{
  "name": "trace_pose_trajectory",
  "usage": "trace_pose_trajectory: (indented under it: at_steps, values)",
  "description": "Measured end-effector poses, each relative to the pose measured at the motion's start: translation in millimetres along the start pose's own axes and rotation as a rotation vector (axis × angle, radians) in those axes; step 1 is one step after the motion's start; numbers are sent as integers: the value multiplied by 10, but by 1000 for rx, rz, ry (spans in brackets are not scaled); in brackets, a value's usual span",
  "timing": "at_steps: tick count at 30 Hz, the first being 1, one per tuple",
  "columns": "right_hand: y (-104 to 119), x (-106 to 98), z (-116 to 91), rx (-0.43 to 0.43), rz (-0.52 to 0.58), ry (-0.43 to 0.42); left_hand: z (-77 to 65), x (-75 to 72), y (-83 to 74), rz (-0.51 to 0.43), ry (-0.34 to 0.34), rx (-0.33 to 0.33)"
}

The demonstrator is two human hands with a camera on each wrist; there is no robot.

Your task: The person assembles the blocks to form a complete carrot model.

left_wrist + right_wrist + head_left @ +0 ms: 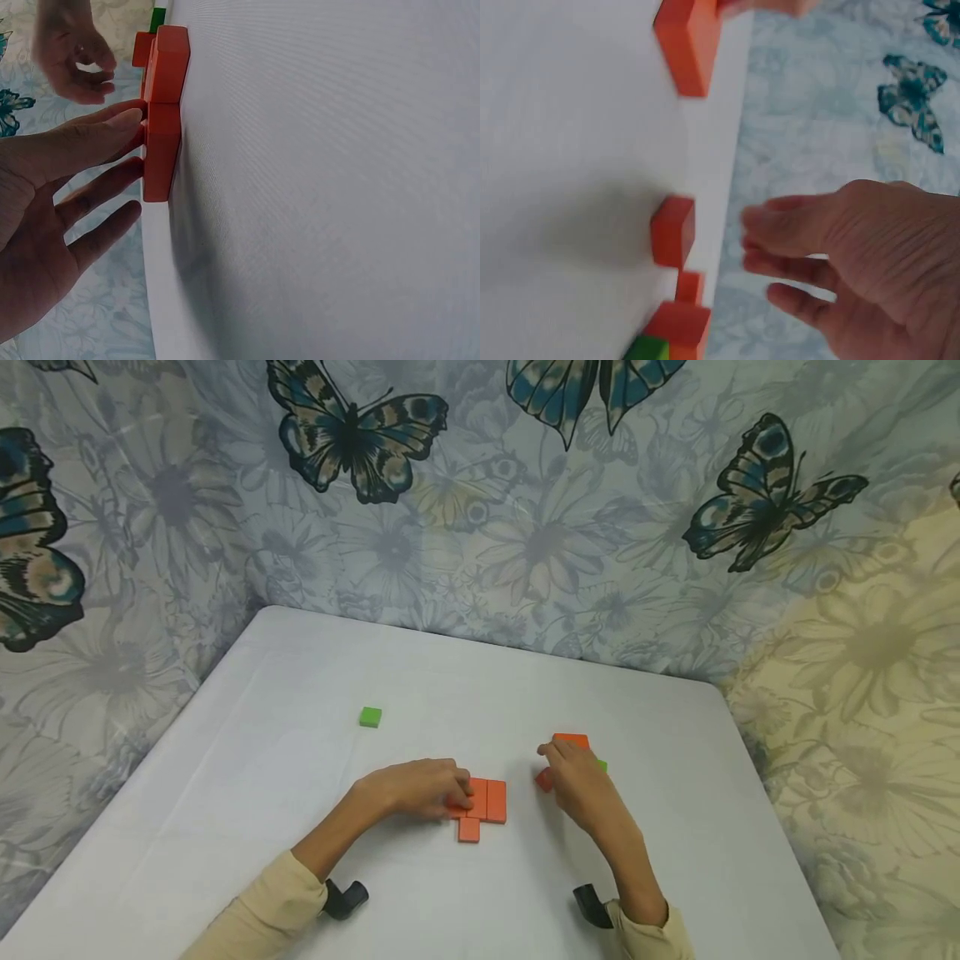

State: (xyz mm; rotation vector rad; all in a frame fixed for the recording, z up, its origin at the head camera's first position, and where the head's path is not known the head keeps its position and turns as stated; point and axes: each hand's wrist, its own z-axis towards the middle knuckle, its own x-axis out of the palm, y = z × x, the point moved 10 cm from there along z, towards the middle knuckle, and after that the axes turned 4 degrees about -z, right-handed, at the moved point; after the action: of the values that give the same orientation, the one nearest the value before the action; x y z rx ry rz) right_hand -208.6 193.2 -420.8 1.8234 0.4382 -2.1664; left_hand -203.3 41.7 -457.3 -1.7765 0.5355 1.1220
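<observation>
Fingertips of my left hand (416, 787) rest on the top of a flat group of orange blocks (496, 802) in the middle of the table. One small orange block (468, 831) sticks out on the near side of this group. In the left wrist view, the fingers are spread and touch the orange block (162, 154) from above. My right hand (583, 785) hovers over a second cluster, partly hiding an orange block (572, 740), another orange block (543, 779) and a green block (603, 766). From the right wrist view, its loosely bent fingers are apart from the blocks and hold nothing.
A lone green block (371, 717) lies farther back on the left of the white table (315, 660). Walls covered in butterfly-patterned cloth (480, 552) stand at the table's back and left edges. Black straps (346, 900) show at both wrists.
</observation>
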Motion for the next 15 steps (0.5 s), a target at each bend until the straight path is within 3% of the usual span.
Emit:
trace_pose_trajectory:
  at_steps: [7,15]
  values:
    - [-82,222,-101,-20,-16,199,13,10,12,-13,12,10]
    - [-100,308,-97,-23,17,175,16,-6,3,-20,26,9]
